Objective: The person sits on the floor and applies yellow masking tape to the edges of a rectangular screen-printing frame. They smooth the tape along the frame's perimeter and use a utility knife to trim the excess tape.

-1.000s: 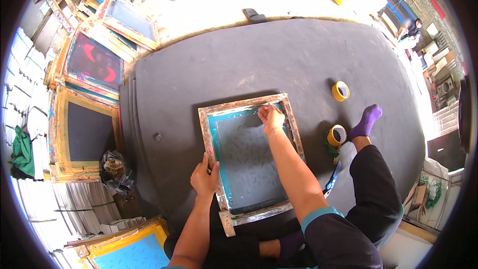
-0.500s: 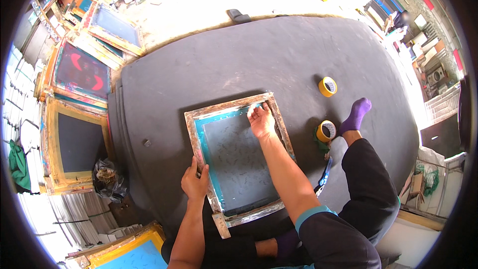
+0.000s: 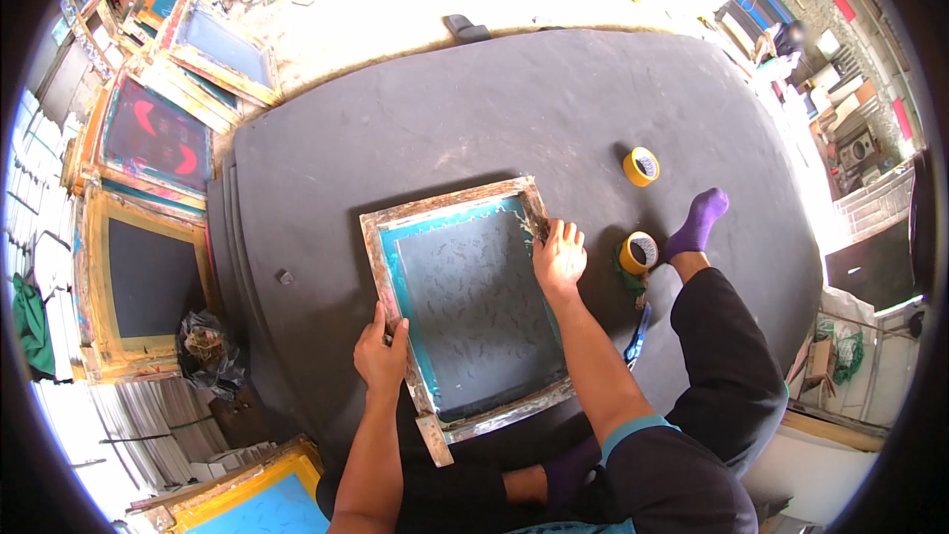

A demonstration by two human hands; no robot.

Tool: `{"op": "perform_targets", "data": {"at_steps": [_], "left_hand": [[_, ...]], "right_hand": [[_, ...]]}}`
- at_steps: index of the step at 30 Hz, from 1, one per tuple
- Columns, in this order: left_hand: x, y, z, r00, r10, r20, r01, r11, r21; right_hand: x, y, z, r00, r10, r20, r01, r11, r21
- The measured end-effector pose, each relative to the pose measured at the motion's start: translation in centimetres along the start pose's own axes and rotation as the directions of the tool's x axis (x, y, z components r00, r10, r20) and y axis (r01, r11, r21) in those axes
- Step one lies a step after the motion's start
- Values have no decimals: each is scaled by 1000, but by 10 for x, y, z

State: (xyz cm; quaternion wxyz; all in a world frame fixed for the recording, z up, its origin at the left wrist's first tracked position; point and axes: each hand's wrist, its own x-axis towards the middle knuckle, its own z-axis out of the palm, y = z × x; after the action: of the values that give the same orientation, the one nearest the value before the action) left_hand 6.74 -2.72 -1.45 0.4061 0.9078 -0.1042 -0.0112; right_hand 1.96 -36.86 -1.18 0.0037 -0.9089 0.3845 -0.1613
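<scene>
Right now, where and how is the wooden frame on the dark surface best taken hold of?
Probably by the long side rails of the wooden frame, left hand coming from the left, right hand from the right, thumbs inward. The rails are straight, narrow and raised, so fingers should wrap them; the flat screen panel between offers no edge.
</scene>
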Motion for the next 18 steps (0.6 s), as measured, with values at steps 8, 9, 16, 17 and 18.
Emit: {"op": "perform_targets", "data": {"at_steps": [8,9,16,17,18], "left_hand": [[1,-1,1,1000,12,2,-12,1000,-5],[1,-1,0,1000,11,3,-11,1000,-3],[1,-7,4,1000,30,-6,-30,1000,-6],[1,-6,2,1000,10,17,-10,1000,-4],[2,-2,0,999,-7,40,7,1000,0]], "right_hand": [[2,15,18,989,-150,-19,150,988,40],[2,15,15,988,-145,-44,149,985,87],[-15,52,-12,995,64,78,-95,865,492],[-23,63,-14,990,104,98,-140,850,507],[-31,75,-15,984,117,132,-168,848,502]]}}
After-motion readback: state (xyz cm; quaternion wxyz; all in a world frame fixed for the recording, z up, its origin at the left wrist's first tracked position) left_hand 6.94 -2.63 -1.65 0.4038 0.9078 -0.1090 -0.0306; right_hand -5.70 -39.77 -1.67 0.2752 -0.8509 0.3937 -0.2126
